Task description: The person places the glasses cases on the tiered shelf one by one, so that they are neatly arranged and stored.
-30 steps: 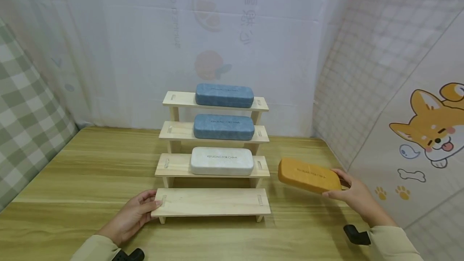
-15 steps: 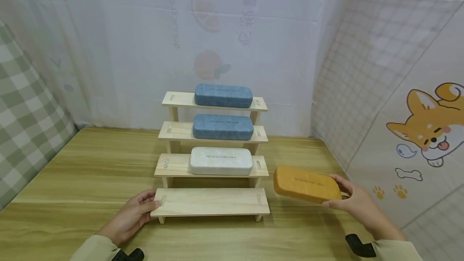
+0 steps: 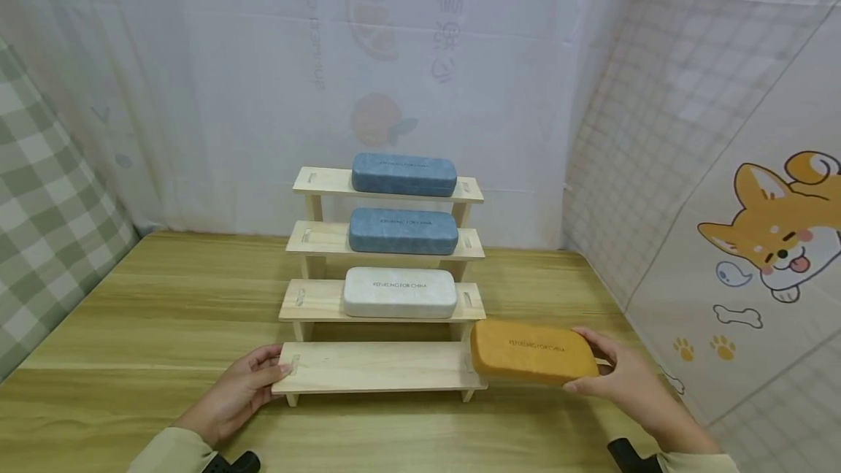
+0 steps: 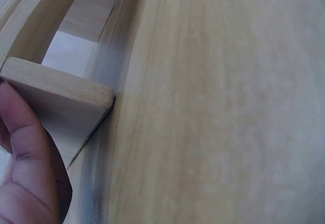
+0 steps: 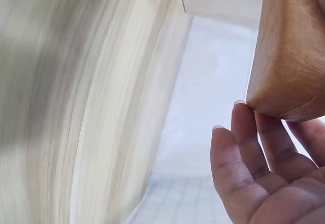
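Note:
My right hand (image 3: 627,385) holds the right end of an orange glasses case (image 3: 534,351) marked "REFUELING FOR CHINA". The case's left end overlaps the right end of the bottom step of a four-tiered wooden display stand (image 3: 374,368) in the head view. In the right wrist view, fingertips touch a corner of the case (image 5: 294,56). With thumb on top, my left hand (image 3: 239,393) grips the bottom step's left end; the left wrist view shows fingers (image 4: 28,148) against the stand's wood (image 4: 61,84).
A white glasses case (image 3: 399,293) lies on the step above the bottom one. Higher up are a blue case (image 3: 403,232) and, on the top step, another blue case (image 3: 404,175). The wooden table (image 3: 164,312) meets a white curtain (image 3: 250,93) behind and a dog-print cloth (image 3: 723,239) at right.
My right hand has carried the orange case leftward and down, from beside the stand to the bottom step's right end. My left hand has kept its hold on the stand.

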